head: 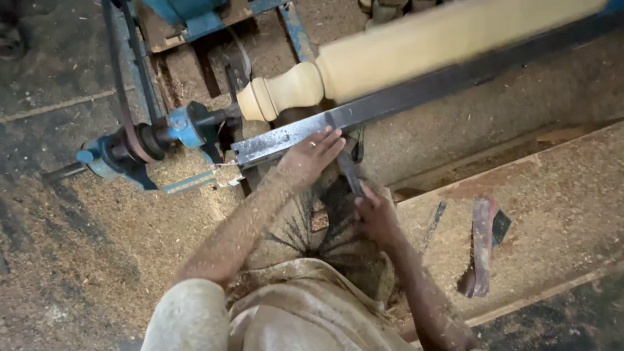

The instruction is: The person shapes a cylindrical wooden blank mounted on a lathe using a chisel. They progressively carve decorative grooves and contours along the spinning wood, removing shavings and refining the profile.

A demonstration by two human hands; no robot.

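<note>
Dust-covered cloth of the person's own shoulder and sleeve (pixel 195 318) fills the bottom centre of the frame, and both forearms run up from it toward the middle. The right hand (pixel 376 214), just right of centre, is closed around the lower end of a dark metal turning tool (pixel 349 174), fingers wrapped about it. The left hand (pixel 311 156), just above and left of it, is laid palm-down with the fingers held together and stretched flat across the tool's forward part and onto the long steel tool rest (pixel 390 104); nothing is pinched there, the tool is pressed down.

The tool is judged stiff, narrow and moderately heavy, with a dusty surface that could slip; a firm hold at the rear end plus downward pressure at the rest suits it. Its tip is hidden under the left fingers.

Beyond the rest, running from the centre to the upper right, a pale wooden spindle (pixel 416 45) is mounted, its left end already shaped into beads and coves. It looks rigid but easily scarred. A blue lathe centre (pixel 185 127) sits at centre left. A spare reddish tool (pixel 482 244) lies on the sawdust-strewn bench (pixel 572 214) at lower right, well apart from both hands.
</note>
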